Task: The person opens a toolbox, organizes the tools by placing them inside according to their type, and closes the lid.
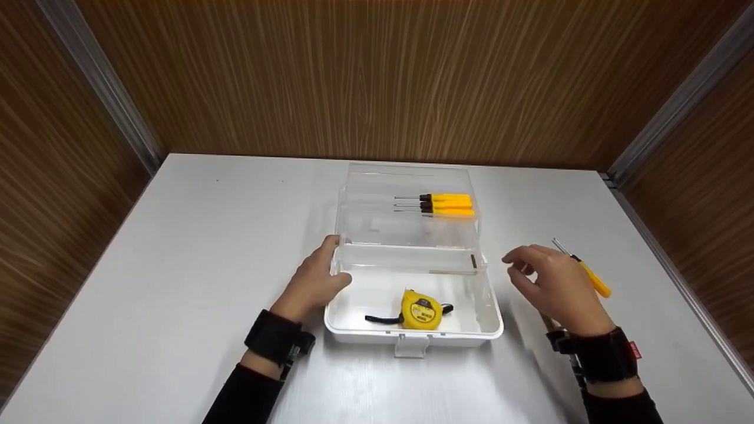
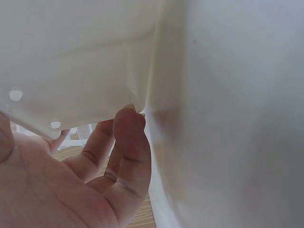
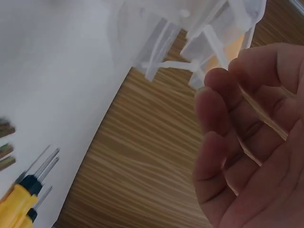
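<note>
Clear plastic forms the toolbox (image 1: 412, 282), which stands with its lid thrown back on the pale grey bench (image 1: 194, 247). The left hand (image 1: 312, 282) rests against the box's left wall near the hinge, fingers laid fairly straight along the rim and the thumb at the inner edge; its grip is released, pressing rather than clutching, and the left wrist view shows the fingertips (image 2: 130, 128) touching the white plastic. Just right of that hand, inside the tray, lies a yellow tape measure (image 1: 421, 310) with a black strap trailing toward it. Beyond the hand, three yellow-handled screwdrivers (image 1: 445, 205) show side by side through the raised lid, blades pointing left. The right hand (image 1: 556, 288) hovers just off the box's right side, fingers loosely curled and holding nothing, its grip also released. Just past its knuckles, on the far right side, a fourth yellow screwdriver (image 1: 586, 274) lies on the bench, apart from the fingers. Brown wood-grain panels (image 1: 377, 76) wall the bench in.
</note>
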